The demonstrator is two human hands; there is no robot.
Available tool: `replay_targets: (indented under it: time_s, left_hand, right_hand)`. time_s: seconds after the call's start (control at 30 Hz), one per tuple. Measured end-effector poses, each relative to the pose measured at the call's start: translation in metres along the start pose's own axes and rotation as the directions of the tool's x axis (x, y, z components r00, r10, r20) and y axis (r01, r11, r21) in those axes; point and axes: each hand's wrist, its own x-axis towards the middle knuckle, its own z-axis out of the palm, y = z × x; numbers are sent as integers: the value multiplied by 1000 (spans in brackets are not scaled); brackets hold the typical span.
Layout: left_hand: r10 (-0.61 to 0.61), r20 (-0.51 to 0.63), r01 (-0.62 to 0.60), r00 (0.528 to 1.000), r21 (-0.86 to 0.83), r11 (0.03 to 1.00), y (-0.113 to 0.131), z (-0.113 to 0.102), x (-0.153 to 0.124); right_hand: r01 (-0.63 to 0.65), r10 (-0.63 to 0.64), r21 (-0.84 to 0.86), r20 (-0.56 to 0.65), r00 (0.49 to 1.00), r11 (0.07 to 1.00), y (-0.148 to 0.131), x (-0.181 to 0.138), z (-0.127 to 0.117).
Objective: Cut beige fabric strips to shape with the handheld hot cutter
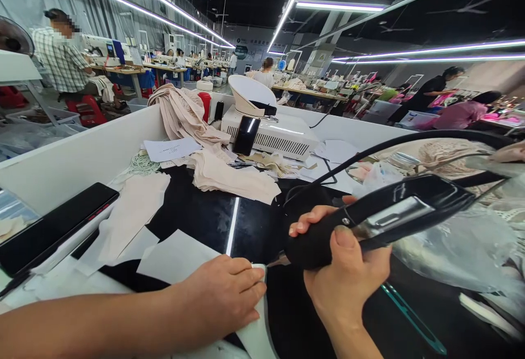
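Note:
My right hand (348,271) is wrapped round a black corded iron-like tool (315,233), thumb on its near side. A narrow metal tip (280,260) sticks out of its left end, close to the edge of a white cloth piece (259,331). The fingers of my left hand (229,293) are closed on that cloth, near its upper end. Under both lies a glossy black work surface (217,211). A white sheet (176,255) rests just beyond my left hand. Beside my right wrist is a flat teal tool (414,318).
Cream fabric pieces (233,175) and a phone (246,135) lie at the back, before a white vented machine (283,134). A long black case (57,227) is at the left. Clear plastic bags (455,249) crowd the right. Low white walls (82,162) border the table; people work beyond.

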Motion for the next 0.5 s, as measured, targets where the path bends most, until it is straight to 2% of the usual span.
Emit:
replay_targets:
  time_s: [0.23,0.37,0.5]
  left_hand:
    - [-13,1,13,1000,0,1000,2,5,-4]
    - [-11,40,11,999,11,1000,1,5,-5]
    - [1,19,-2,1000,29,1000,0,6,-4]
  right_hand:
    - [12,-11,-18,27,1000,1000,3,-2,-2]
    - [23,-22,-24,29,999,999,4,-2,-2]
    - [23,-23,5,23,999,1000,4,-3,0]
